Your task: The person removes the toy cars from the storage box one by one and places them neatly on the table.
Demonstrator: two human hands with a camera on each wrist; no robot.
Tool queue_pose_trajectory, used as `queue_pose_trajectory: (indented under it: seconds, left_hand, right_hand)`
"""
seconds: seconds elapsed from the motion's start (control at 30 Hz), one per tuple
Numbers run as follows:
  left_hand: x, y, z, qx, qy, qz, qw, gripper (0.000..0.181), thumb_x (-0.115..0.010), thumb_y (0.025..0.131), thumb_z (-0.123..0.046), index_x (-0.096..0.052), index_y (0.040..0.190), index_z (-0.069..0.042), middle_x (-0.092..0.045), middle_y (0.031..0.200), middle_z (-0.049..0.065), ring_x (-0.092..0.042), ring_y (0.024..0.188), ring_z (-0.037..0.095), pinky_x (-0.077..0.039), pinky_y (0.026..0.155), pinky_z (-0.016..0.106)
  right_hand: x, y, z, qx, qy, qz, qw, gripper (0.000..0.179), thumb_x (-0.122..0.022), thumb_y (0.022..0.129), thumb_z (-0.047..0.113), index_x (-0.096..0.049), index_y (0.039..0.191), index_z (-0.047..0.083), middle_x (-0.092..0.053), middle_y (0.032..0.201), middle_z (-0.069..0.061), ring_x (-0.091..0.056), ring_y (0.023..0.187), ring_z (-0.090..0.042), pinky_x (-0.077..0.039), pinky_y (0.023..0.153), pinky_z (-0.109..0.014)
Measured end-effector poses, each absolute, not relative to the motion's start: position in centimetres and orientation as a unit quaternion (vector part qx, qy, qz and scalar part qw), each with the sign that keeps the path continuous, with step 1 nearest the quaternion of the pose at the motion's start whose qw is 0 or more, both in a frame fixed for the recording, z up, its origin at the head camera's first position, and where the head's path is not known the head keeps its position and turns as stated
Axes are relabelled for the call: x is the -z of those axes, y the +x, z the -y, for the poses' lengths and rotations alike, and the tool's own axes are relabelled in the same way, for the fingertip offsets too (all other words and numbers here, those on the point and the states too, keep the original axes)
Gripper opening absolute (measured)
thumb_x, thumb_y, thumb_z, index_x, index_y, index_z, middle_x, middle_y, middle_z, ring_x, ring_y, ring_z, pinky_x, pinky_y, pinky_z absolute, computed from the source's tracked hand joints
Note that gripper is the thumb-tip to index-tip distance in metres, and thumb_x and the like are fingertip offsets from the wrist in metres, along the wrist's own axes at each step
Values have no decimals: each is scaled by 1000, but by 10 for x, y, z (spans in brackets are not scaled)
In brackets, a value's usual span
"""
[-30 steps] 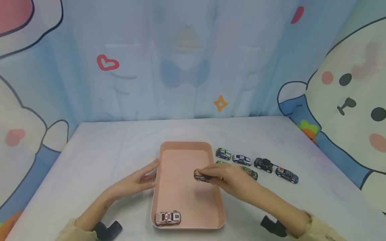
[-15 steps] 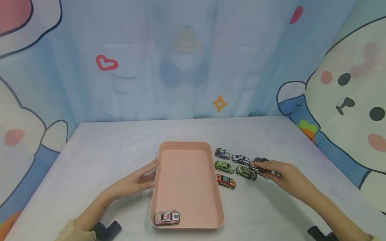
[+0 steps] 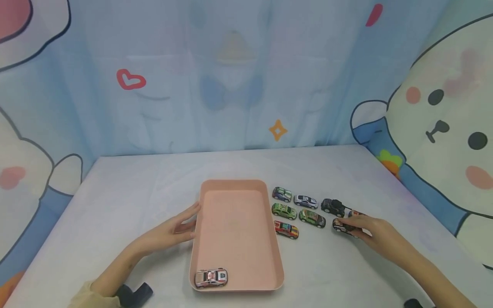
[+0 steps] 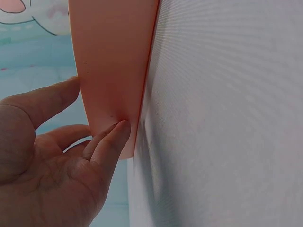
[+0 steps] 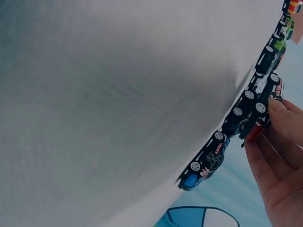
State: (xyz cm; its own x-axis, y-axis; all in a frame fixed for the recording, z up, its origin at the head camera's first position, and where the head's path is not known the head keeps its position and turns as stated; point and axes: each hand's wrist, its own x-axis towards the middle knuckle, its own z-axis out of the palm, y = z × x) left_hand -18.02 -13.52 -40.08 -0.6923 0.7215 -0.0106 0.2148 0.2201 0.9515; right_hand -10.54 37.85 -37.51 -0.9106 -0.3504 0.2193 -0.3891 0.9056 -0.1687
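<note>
My right hand pinches a dark toy car between thumb and fingers at the right of the table. In the right wrist view this toy car looks raised off the tabletop, beside a dark blue toy car standing there. My left hand touches the left wall of a pink tray. Its fingers lie fairly straight along that wall in the left wrist view. Inside the tray, a white and red toy car sits in the near left corner.
Right of the tray stand a red and yellow car, two green cars, a white and black car, a blue-green car and a black car. A patterned curtain hangs behind the table.
My right hand has carried the dark toy car from over the tray to the right, past the other cars, and lowered it. The left hand has stayed on the tray.
</note>
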Motion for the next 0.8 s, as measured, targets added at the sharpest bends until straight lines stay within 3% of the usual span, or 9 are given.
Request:
queue_pose_trajectory:
  seconds: [0.8]
  left_hand:
    - [402, -181, 136, -546, 321, -737, 237, 74, -58, 94, -12, -11, 150, -5, 3, 155, 11, -20, 135, 34, -27, 105, 42]
  right_hand:
    - [385, -115, -376, -91, 178, 979, 46, 43, -78, 68, -5, -69, 110, 5, -67, 99, -15, -59, 98, -43, -53, 74, -49]
